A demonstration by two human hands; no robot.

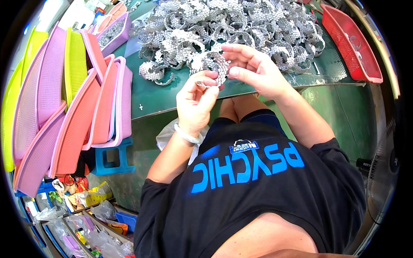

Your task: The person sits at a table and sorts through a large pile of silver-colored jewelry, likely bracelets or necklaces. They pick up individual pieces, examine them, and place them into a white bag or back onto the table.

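A curled silver bracelet-like band (211, 63), made of small shiny links, is raised at the near edge of the pile. My left hand (197, 99) pinches its lower end between thumb and fingers, and a pale bangle sits on that wrist. On the other side my right hand (258, 71) curves its thumb and fingers round the band's right edge, the fingertips touching it. Directly behind lies a large heap of similar silver bands (241, 26), tangled together on the green table (159, 96).
A red plastic basket (352, 47) stands at the table's right end. Nested purple, orange and lime baskets (77, 99) lean at the left, above a blue stool (112, 159). A purple basket of small metal parts (115, 34) is at the far left. A fan (383, 172) stands at right.
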